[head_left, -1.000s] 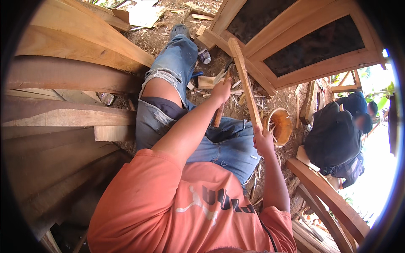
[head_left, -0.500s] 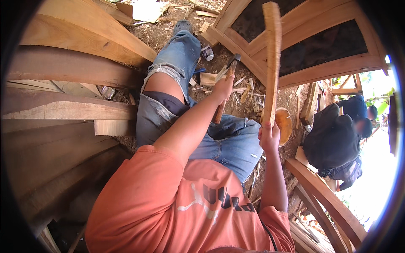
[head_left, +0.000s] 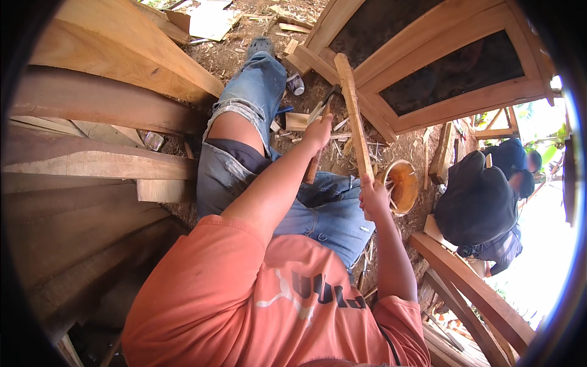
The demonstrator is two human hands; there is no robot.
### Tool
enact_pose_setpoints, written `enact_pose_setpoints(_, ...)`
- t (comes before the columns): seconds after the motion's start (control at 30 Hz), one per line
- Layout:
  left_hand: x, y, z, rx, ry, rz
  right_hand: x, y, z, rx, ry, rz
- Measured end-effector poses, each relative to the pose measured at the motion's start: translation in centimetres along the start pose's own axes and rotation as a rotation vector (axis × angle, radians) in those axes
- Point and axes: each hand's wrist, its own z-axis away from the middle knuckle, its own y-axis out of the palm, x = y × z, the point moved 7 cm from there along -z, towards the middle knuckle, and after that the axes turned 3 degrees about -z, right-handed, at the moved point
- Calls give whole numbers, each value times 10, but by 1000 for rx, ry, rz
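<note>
Chip-strewn dirt ground; rough wooden slat point(head_left: 354, 116) in right hand point(head_left: 374, 199).

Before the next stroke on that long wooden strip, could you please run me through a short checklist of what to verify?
1. Right hand grips the long pale wooden strip near its lower end: ok.
2. Left hand holds the wooden-handled tool: ok.
3. Tool's edge set against the strip: cannot tell, its head is too small to read.
4. Hands apart from each other: ok.
5. Strip's far end braced: cannot tell.
6. Round orange bowl sits right beside the right hand, and might get knocked: not ok.
</note>
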Motion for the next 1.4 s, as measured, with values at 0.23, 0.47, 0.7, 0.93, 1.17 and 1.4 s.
enact_pose_setpoints(0.23, -3, 8, 11, 12, -23, 39, -6, -14, -6, -44, -315, -233)
enact_pose_setpoints(0.47, -9, 6, 3, 34, 20, 86, 17, -20, 2, -42, -369, -349)
enact_pose_setpoints(0.7, 9, -3, 6, 31, -75, -8, 1, -5, -6, -1, 20, -83)
enact_pose_setpoints(0.93, 20, 9, -5, 106, -157, 184, 6, -5, -6, 11, -63, -36)
enact_pose_setpoints(1.17, 137, 2, -11, 2, -322, -28, 31, -22, 15, 17, -281, -438)
enact_pose_setpoints(1.4, 55, 3, -6, 144, -279, 272, -25, -72, 50, -116, -307, -547)
